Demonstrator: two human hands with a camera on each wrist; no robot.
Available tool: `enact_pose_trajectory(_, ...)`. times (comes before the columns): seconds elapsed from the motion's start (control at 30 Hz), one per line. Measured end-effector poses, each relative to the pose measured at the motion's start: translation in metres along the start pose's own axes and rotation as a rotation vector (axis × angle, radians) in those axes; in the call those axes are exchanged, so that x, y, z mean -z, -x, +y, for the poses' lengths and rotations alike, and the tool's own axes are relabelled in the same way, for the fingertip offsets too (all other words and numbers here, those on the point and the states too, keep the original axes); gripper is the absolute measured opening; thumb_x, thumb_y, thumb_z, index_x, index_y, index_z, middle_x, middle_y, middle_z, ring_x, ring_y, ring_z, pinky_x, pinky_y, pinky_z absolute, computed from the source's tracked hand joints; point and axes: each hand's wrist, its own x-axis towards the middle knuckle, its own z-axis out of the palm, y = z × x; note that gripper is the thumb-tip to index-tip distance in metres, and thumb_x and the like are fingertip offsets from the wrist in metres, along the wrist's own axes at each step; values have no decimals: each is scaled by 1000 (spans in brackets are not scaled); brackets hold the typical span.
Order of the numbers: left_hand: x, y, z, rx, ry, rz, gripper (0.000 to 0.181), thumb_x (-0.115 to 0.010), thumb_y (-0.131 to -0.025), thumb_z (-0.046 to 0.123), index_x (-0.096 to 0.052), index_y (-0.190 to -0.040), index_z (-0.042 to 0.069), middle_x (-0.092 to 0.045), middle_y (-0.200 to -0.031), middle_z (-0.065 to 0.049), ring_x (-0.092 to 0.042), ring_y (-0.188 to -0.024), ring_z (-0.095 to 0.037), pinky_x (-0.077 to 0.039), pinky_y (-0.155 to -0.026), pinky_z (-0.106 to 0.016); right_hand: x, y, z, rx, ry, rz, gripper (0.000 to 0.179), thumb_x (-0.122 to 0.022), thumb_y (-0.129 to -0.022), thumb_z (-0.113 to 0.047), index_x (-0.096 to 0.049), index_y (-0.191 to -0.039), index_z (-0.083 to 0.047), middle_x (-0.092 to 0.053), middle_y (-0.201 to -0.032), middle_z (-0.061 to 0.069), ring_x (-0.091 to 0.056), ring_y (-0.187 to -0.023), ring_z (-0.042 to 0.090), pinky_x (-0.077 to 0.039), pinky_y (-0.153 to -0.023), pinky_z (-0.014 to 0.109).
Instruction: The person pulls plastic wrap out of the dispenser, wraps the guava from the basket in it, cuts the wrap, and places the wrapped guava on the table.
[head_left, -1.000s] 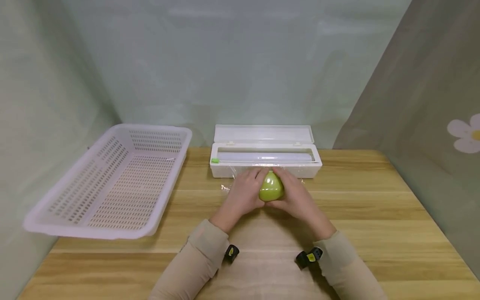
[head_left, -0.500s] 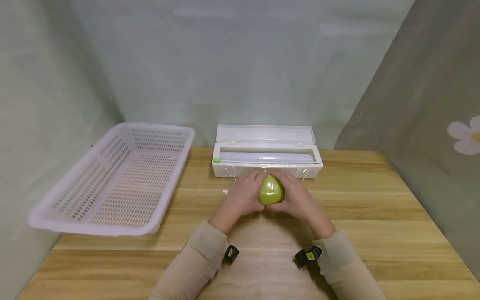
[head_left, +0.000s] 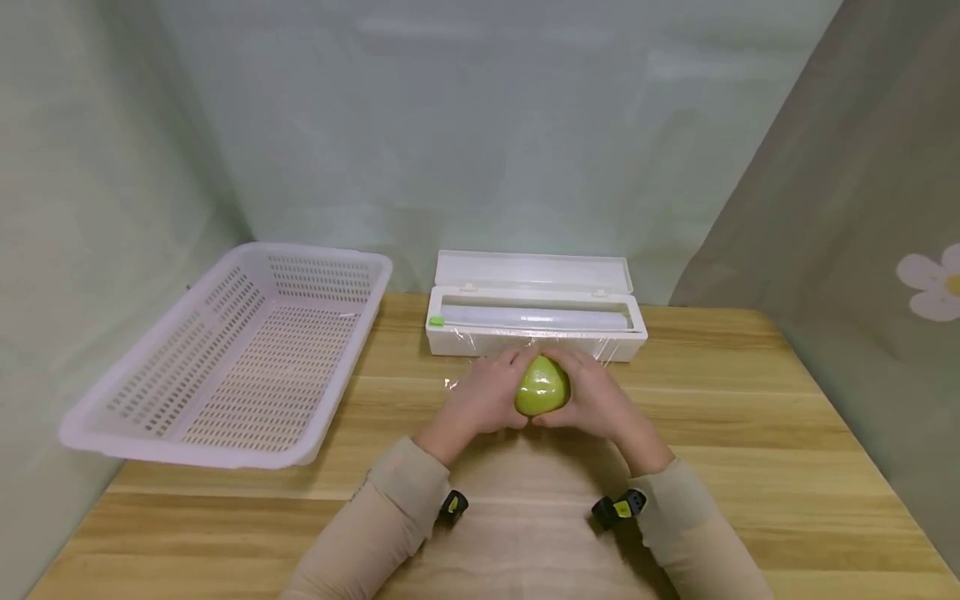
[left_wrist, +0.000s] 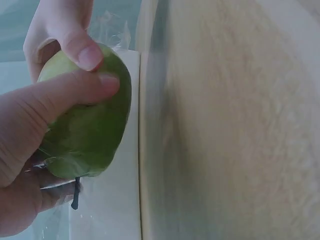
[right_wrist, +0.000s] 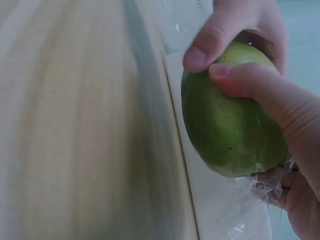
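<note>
Table (head_left: 712,408) has a wood-grain top. Directly on it: one white film dispenser (head_left: 495,337), lid raised; left of the dispenser, well apart, one pale perforated basket (head_left: 187,451).

Left fingers (head_left: 507,361) and right fingers (head_left: 572,363) curled, forearms (head_left: 384,517) angled inward

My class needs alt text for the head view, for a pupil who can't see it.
A person's left hand and right hand hold a green pear with clear cling film on it, above a wood-grain table. Behind stands an open white dispenser with a film roll inside; at left is a slotted white plastic basket.
</note>
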Motion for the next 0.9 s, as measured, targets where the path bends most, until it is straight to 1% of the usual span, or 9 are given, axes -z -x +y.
enact_pose_trajectory(0.1, 0, 0, 0, -2, 17, -8, 105, -85, -63, 37, -27, -147, 11, -46, -136, -8, -55, -111, -24, -51, -91, -40, 1, -2, 0, -8, -20, -9, 91, -89, -54, -42, -52, -131, -11, -60, -123, 5, -55, -110, 23, -49, -91, 43)
enact_pose_trajectory(0.3, 0, -3, 0, -5, -6, 37, 88, -84, -63, 37, -42, -135, 11, -51, -121, -6, -58, -97, -19, -54, -81, -35, 5, -5, 0, -24, -37, -49, 88, -88, -56, -43, -52, -131, -14, -59, -125, 3, -55, -110, 21, -49, -91, 42)
enact_pose_trajectory(0.37, 0, -6, 0, -7, -13, 43, 85, -84, -62, 38, -45, -133, 10, -54, -117, -6, -59, -95, -18, -54, -79, -34, 7, -3, 0, -17, 2, -48, 92, -87, -58, -46, -49, -135, -13, -58, -128, 5, -55, -114, 24, -47, -95, 44)
enact_pose_trajectory(0.43, 1, -8, 0, -5, -14, 43, 85, -83, -61, 39, -47, -132, 10, -56, -115, -7, -59, -94, -18, -55, -78, -34, 9, 0, 0, -3, 73, -41, 101, -85, -59, -50, -41, -141, -10, -53, -137, 9, -51, -122, 28, -42, -102, 48)
enact_pose_trajectory(0.53, 3, -12, -1, 10, -2, 23, 88, -84, -60, 41, -48, -133, 10, -57, -117, -7, -60, -96, -18, -54, -81, -34, 10, 5, -1, 31, 191, -34, 113, -83, -60, -54, -30, -148, -7, -41, -147, 13, -40, -133, 32, -31, -110, 53)
enact_pose_trajectory(0.63, 6, -15, -2, 22, 6, 0, 92, -85, -59, 42, -46, -135, 9, -56, -122, -7, -59, -102, -20, -54, -86, -35, 8, 8, -3, 66, 259, -29, 116, -84, -60, -51, -24, -149, -5, -34, -151, 15, -36, -136, 34, -29, -112, 52)
enact_pose_trajectory(0.7, 8, -17, -3, 25, 8, -15, 94, -86, -59, 43, -45, -136, 8, -56, -125, -8, -58, -105, -20, -53, -88, -36, 5, 8, -3, 86, 273, -12, 114, -86, -61, -46, -26, -148, -4, -37, -149, 16, -39, -133, 33, -34, -109, 51)
enact_pose_trajectory(0.8, 10, -18, -6, 21, 31, -28, 94, -86, -59, 42, -45, -137, 9, -56, -126, -9, -57, -109, -21, -52, -91, -37, -1, 3, -1, 131, 280, 52, 106, -88, -60, -39, -34, -143, -2, -46, -141, 17, -47, -127, 33, -41, -105, 48)
enact_pose_trajectory(0.9, 9, -16, -9, 28, 52, -33, 96, -85, -60, 44, -42, -140, 14, -56, -129, -6, -56, -113, -21, -49, -95, -38, -3, -3, 0, 154, 252, 95, 97, -89, -59, -36, -42, -136, -3, -54, -131, 15, -52, -119, 32, -44, -102, 45)
